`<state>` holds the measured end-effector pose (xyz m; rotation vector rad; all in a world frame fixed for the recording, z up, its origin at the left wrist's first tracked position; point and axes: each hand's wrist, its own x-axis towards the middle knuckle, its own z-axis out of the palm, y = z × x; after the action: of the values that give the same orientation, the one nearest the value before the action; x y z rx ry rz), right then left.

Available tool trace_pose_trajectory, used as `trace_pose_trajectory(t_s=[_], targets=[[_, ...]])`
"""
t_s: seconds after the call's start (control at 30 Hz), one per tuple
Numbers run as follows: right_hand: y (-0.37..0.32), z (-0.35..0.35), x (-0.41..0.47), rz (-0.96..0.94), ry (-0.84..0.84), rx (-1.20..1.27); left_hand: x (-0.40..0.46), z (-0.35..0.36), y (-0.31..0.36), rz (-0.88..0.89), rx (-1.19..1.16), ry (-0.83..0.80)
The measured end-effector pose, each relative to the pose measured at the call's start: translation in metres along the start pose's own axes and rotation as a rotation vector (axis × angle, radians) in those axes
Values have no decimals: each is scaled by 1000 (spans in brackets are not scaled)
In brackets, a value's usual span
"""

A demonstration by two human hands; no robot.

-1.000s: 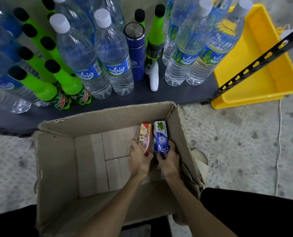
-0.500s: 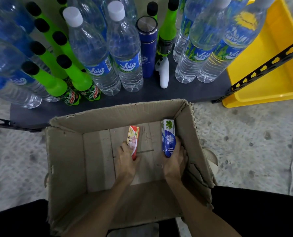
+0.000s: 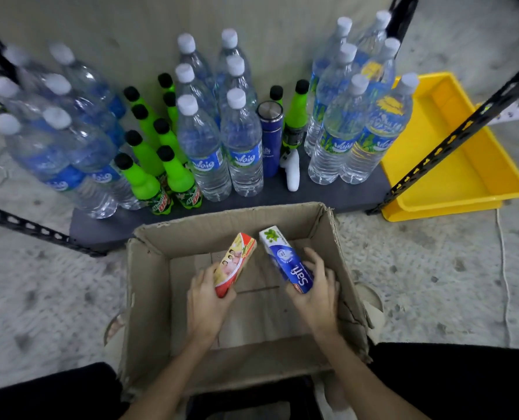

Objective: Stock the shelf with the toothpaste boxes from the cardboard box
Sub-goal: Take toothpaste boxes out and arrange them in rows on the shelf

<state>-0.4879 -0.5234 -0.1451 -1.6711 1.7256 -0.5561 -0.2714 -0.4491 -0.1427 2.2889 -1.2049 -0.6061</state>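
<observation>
An open cardboard box stands on the floor in front of me, just before the low dark shelf. My left hand grips the near end of a red and yellow toothpaste box, tilted up and to the right. My right hand holds a blue and white Safi toothpaste box by its near end, tilted up and to the left. Both boxes are raised above the carton's bare bottom, close to its far wall.
The shelf holds several clear water bottles, green soda bottles, a blue flask and a small white item. A yellow tray lies on the floor to the right. Black slotted rack bars cross at left and right.
Both hands have lifted their toothpaste boxes from low inside the carton up toward its far rim. The view has tilted up, showing more of the shelf.
</observation>
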Motion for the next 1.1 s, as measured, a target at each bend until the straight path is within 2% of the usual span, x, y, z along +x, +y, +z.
trace_pose_trajectory(t_s=[0.3, 0.53, 0.9, 1.1], targets=[[-72, -93, -9, -315, 18, 24, -22, -110, 48, 233, 15, 285], [-150, -184, -13, -509, 77, 46, -33, -207, 100, 346, -48, 411], [-276, -357, -15, -687, -100, 227, -22, -380, 198, 617, -133, 320], [-332, -434, 17, -768, -158, 225, 2, -450, 264, 733, -155, 323]])
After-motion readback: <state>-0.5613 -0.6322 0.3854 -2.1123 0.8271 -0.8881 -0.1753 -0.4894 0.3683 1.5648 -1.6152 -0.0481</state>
